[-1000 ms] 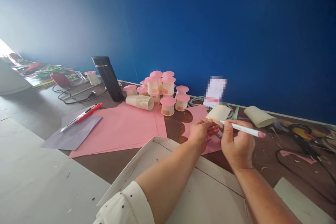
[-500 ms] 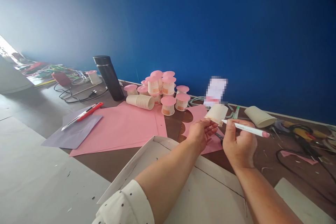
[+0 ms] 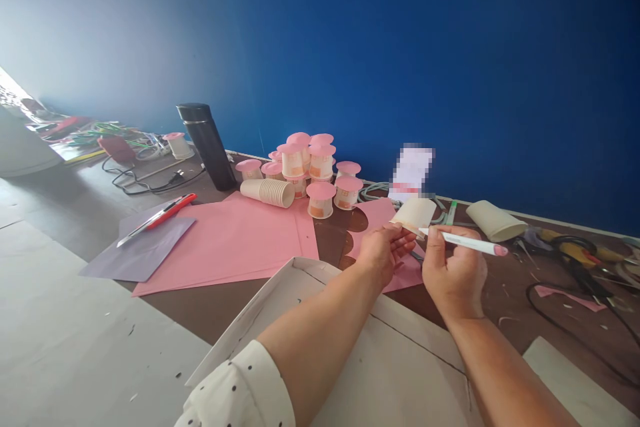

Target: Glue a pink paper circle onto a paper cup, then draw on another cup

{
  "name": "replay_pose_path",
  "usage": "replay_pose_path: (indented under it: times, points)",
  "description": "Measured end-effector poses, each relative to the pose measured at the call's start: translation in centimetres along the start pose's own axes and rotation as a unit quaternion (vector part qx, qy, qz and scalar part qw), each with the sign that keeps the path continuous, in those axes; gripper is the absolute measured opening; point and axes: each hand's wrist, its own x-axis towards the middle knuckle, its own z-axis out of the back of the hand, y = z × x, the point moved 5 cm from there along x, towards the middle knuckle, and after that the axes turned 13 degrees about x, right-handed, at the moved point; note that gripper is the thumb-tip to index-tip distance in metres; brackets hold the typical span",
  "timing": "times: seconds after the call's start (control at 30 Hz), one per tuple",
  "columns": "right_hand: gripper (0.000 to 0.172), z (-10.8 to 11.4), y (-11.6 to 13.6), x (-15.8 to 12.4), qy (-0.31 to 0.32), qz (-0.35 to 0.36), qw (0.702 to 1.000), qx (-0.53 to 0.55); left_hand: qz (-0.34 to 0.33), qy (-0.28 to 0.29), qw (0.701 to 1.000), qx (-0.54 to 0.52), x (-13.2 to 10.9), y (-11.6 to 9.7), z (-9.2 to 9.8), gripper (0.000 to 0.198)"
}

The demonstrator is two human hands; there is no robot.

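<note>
My left hand (image 3: 384,252) is closed around the rim end of a white paper cup (image 3: 416,213), which is tilted with its base up. Faint orange marks show on the cup near its rim. In my right hand (image 3: 456,273) is a white marker (image 3: 467,241) with a pink end; its tip meets or nearly meets the cup's lower side. Beneath the hands lies a pink sheet with round cut-outs (image 3: 375,213). Dark scissors, partly hidden, show between the hands. Beyond them stand several paper cups with pink disc tops (image 3: 320,199), some stacked.
A stack of paper cups (image 3: 267,193) lies beside pink sheets (image 3: 240,240). On purple paper (image 3: 165,247) rests a red utility knife (image 3: 163,217). A black flask (image 3: 207,147) stands behind. Rightward are a lying cup (image 3: 495,221) and tangled cables (image 3: 575,260). White board (image 3: 400,360) lies under my forearms.
My right hand and the marker have shifted slightly left, bringing the tip further over the cup's lower side. My left hand and the cup have hardly moved.
</note>
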Motion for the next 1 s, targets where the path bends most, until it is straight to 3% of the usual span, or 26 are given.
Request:
replay_pose_path:
  times: [0.17, 0.53, 1.0]
  points:
    - [0.018, -0.12, 0.18, 0.00, 0.003, 0.011, 1.000, 0.003, 0.015, 0.001, 1.000, 0.003, -0.23, -0.08, -0.13, 0.012]
    - [0.020, 0.33, 0.34, 0.04, -0.019, 0.006, 1.000, 0.007, -0.009, -0.005, 1.000, 0.005, -0.65, -0.46, -0.40, 0.007]
    - [0.019, 0.03, 0.26, -0.02, 0.001, 0.009, 1.000, 0.003, -0.049, 0.011, 0.997, 0.061, -0.22, -0.19, -0.25, 0.012]
